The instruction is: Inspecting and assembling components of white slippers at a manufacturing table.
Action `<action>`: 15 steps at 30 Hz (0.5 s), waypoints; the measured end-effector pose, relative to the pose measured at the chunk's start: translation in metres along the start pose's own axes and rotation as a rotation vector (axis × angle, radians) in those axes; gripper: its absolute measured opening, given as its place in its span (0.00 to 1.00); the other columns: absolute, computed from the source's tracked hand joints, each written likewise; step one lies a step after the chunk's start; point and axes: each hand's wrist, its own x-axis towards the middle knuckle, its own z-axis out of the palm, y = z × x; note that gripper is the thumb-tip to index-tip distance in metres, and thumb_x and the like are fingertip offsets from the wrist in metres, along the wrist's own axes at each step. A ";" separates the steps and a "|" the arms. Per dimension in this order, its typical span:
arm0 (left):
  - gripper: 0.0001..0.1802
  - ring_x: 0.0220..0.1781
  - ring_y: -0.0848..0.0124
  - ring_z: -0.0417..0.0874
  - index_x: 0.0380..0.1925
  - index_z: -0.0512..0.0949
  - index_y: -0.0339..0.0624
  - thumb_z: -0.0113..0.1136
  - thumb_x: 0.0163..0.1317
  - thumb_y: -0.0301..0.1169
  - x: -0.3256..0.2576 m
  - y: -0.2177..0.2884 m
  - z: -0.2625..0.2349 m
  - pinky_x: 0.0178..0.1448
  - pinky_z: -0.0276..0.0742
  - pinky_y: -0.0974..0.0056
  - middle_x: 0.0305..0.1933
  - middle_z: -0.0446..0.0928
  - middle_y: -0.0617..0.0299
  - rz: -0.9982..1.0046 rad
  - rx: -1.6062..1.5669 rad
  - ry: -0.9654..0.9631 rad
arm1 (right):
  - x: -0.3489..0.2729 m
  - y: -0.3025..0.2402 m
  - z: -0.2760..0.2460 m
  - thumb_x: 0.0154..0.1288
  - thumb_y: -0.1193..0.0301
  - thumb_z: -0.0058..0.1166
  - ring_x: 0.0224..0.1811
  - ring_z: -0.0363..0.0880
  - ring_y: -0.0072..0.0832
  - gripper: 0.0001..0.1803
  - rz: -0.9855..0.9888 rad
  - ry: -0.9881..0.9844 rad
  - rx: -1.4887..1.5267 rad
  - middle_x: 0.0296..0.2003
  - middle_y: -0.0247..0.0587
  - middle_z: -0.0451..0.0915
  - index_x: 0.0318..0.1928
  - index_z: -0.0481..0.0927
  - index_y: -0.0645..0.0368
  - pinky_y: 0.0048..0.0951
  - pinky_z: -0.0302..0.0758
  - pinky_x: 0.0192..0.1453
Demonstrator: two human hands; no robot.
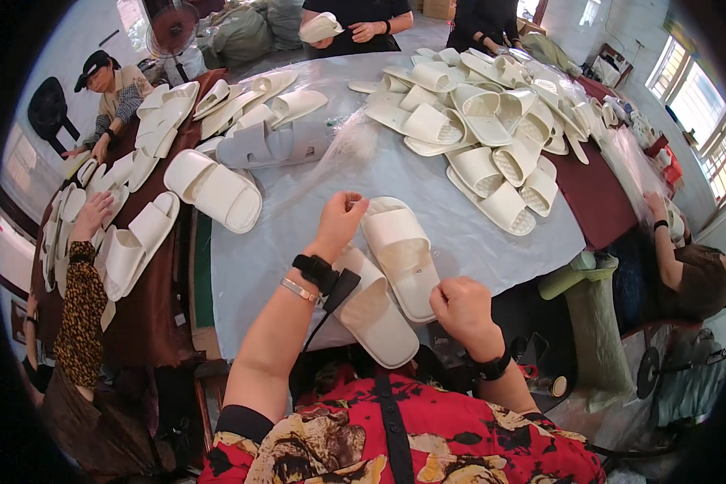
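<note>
A pair of cream slippers lies before me at the table's near edge. One slipper points away from me and partly overlaps the other slipper, which juts past the edge. My left hand is closed beside the upper slipper's toe, fingertips pressed together; whatever is in them is hidden. On the other side, my right hand is curled closed against that slipper's heel edge, and I cannot make out anything between its fingers. A black device on a cable is strapped to my left wrist.
Cream slippers form a big pile at the far right. A cream pair and grey slippers lie left of my hands. Co-workers sit or stand around the table, one reaching with a hand among slippers at the left.
</note>
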 end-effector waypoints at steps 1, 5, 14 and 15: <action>0.15 0.32 0.78 0.75 0.45 0.75 0.34 0.58 0.64 0.34 0.002 -0.003 0.001 0.34 0.71 0.72 0.31 0.76 0.64 -0.001 -0.001 -0.003 | -0.001 0.000 0.002 0.54 0.70 0.54 0.22 0.76 0.46 0.12 -0.013 -0.031 -0.015 0.18 0.47 0.76 0.17 0.73 0.60 0.43 0.72 0.28; 0.22 0.41 0.73 0.79 0.52 0.75 0.27 0.59 0.62 0.32 0.011 -0.011 0.005 0.45 0.75 0.67 0.42 0.80 0.57 -0.037 0.308 -0.143 | 0.002 0.001 0.015 0.56 0.69 0.53 0.21 0.77 0.46 0.13 0.001 -0.105 -0.046 0.19 0.47 0.77 0.17 0.74 0.59 0.44 0.73 0.28; 0.18 0.35 0.76 0.75 0.45 0.79 0.31 0.54 0.64 0.35 -0.007 0.009 0.006 0.40 0.72 0.69 0.36 0.79 0.64 -0.253 0.171 -0.466 | 0.024 0.015 0.056 0.61 0.67 0.53 0.20 0.77 0.44 0.13 -0.007 -0.060 -0.086 0.19 0.46 0.78 0.20 0.76 0.57 0.44 0.68 0.28; 0.17 0.32 0.78 0.73 0.43 0.80 0.32 0.53 0.65 0.36 -0.009 0.013 0.006 0.37 0.70 0.70 0.32 0.78 0.67 -0.310 0.125 -0.507 | 0.025 0.016 0.060 0.61 0.67 0.53 0.20 0.77 0.44 0.13 -0.010 -0.061 -0.085 0.19 0.46 0.78 0.20 0.76 0.57 0.44 0.68 0.28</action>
